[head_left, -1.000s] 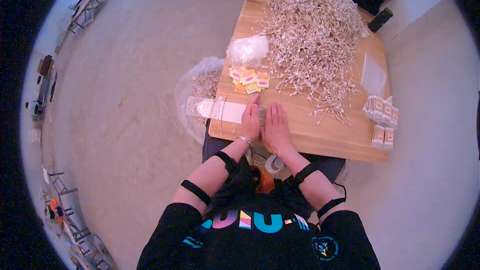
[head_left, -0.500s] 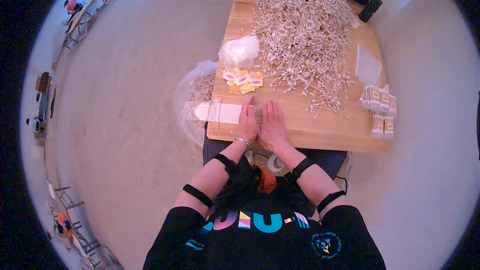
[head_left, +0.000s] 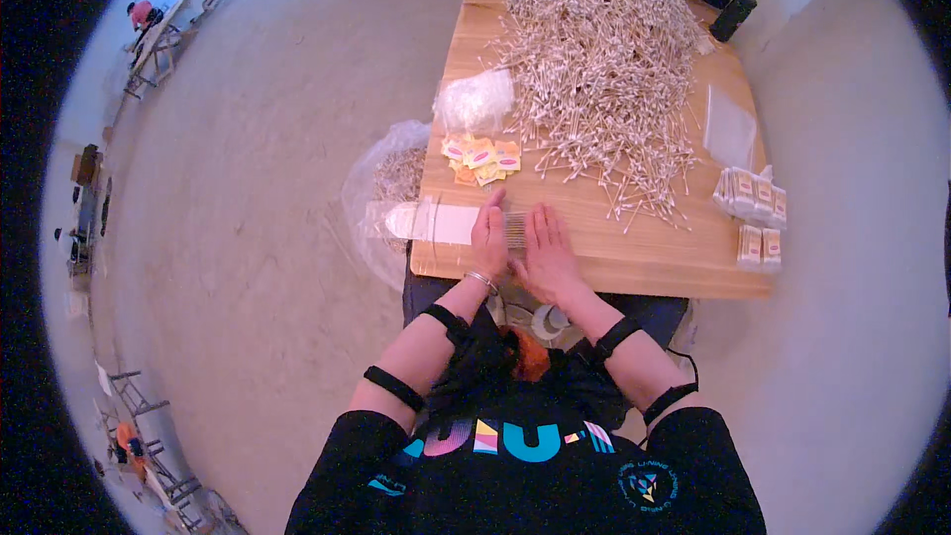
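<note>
Near the table's front edge, a small row of cotton swabs (head_left: 514,230) lies side by side between my two hands. My left hand (head_left: 488,246) rests at the row's left end, fingers stretched out and thumb apart. At the other end my right hand (head_left: 550,256) lies with its fingers extended, palm down. Both hands look open, though the undersides of the palms are hidden. Left of my left hand is a white strip (head_left: 454,225) with clear plastic (head_left: 396,221) around its left part. Small yellow and white printed cards (head_left: 481,157) lie just beyond my left hand.
A large heap of cotton swabs (head_left: 604,69) covers the far table. Clear plastic bags (head_left: 475,102) lie left of it. Packed swab bundles (head_left: 750,195) and a flat clear sheet (head_left: 729,127) sit at right. A bag of swabs (head_left: 388,178) hangs low beside the left edge.
My right hand has shifted slightly to the right, away from the left one, so more of the swab row shows between them. My left hand has hardly moved.
</note>
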Action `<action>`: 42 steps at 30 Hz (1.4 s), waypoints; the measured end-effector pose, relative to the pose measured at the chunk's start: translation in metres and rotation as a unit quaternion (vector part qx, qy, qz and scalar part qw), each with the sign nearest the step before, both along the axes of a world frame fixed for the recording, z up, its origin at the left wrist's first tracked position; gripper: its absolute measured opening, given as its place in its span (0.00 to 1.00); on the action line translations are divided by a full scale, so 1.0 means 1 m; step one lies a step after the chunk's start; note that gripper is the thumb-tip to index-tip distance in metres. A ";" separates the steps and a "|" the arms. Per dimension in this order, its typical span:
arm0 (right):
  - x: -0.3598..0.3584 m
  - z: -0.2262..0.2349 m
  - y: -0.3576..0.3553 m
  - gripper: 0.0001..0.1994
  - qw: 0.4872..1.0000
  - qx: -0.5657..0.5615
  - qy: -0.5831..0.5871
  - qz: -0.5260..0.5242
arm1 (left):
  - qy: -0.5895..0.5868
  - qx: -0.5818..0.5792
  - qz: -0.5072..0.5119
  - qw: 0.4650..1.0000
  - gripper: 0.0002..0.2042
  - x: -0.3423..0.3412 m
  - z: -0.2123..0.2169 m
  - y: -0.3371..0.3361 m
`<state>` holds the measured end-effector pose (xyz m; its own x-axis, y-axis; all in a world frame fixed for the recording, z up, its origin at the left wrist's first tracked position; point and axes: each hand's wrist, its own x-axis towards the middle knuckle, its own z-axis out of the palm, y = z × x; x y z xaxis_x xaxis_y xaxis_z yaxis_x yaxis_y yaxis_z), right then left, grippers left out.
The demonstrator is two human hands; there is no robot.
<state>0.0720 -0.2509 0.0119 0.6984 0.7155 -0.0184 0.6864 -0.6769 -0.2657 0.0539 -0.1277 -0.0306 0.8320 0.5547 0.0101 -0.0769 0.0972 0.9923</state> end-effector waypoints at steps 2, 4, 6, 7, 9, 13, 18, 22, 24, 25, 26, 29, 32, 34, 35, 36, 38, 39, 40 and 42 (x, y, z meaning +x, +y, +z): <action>-0.001 0.003 -0.003 0.39 0.999 -0.035 0.003 0.022 | 0.006 0.014 -0.004 1.000 0.23 0.001 -0.002 0.000; -0.001 0.001 -0.003 0.39 0.999 -0.033 -0.012 0.016 | 0.011 0.020 -0.007 1.000 0.22 0.002 -0.001 -0.001; 0.000 -0.001 -0.003 0.40 0.999 -0.036 -0.021 0.008 | 0.014 0.018 -0.010 1.000 0.22 0.003 0.003 -0.004; 0.000 -0.001 -0.002 0.40 0.999 -0.039 -0.023 0.007 | 0.011 0.017 -0.009 1.000 0.22 0.003 0.002 -0.004; -0.001 0.000 0.001 0.39 0.999 -0.040 -0.020 -0.002 | 0.006 0.016 -0.007 1.000 0.22 0.003 0.000 -0.003; -0.003 0.002 0.005 0.39 0.999 -0.040 -0.004 -0.020 | 0.017 0.011 -0.005 1.000 0.23 0.001 -0.004 -0.002; -0.001 -0.003 0.004 0.37 0.999 -0.014 -0.010 -0.040 | 0.043 0.043 -0.008 0.998 0.24 0.001 0.018 -0.010; -0.002 -0.003 0.008 0.36 0.999 0.003 -0.025 -0.042 | 0.044 0.051 -0.010 0.998 0.25 -0.001 0.020 -0.005; -0.003 -0.003 0.007 0.35 0.999 0.003 -0.035 -0.033 | 0.039 0.049 -0.013 0.998 0.26 -0.002 0.020 -0.004; -0.002 -0.003 0.006 0.35 0.999 -0.003 -0.037 -0.027 | 0.038 0.047 -0.015 0.998 0.26 -0.001 0.019 -0.004; -0.002 -0.003 0.005 0.35 0.999 -0.009 -0.040 -0.020 | 0.038 0.046 -0.017 0.998 0.26 -0.001 0.018 -0.004; -0.002 -0.002 0.005 0.35 0.999 -0.008 -0.043 -0.010 | 0.037 0.060 -0.017 0.997 0.24 -0.001 0.017 -0.003; -0.003 -0.001 0.003 0.36 1.000 -0.006 -0.026 -0.008 | 0.043 0.054 -0.033 0.997 0.25 0.000 0.016 -0.001; -0.004 0.000 0.004 0.37 0.999 -0.003 -0.030 -0.008 | 0.041 0.033 -0.039 0.998 0.25 0.000 0.013 0.002; -0.005 0.000 0.005 0.37 0.999 -0.002 -0.033 -0.008 | 0.035 0.019 -0.036 0.999 0.24 0.000 0.011 0.004; -0.005 0.001 0.007 0.38 1.000 -0.012 -0.028 -0.008 | 0.030 0.005 -0.033 0.999 0.23 0.000 0.009 0.006; -0.005 0.002 0.007 0.40 0.999 -0.037 -0.017 -0.010 | 0.025 -0.019 -0.038 0.999 0.23 0.001 0.014 0.003; -0.006 0.002 0.008 0.40 0.999 -0.032 -0.008 -0.012 | 0.022 -0.031 -0.039 0.998 0.23 -0.001 0.017 0.003; -0.005 0.003 0.008 0.41 1.000 -0.026 0.000 -0.013 | 0.040 0.004 -0.055 0.998 0.22 -0.004 0.019 0.004; -0.003 0.004 0.007 0.42 0.999 -0.033 0.008 -0.012 | 0.075 0.075 -0.083 0.991 0.20 -0.013 0.022 0.009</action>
<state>0.0687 -0.2442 0.0156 0.7141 0.6959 -0.0755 0.6664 -0.7089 -0.2312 0.0412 -0.1187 -0.0088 0.9098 0.4121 -0.0493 0.0777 -0.0526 0.9956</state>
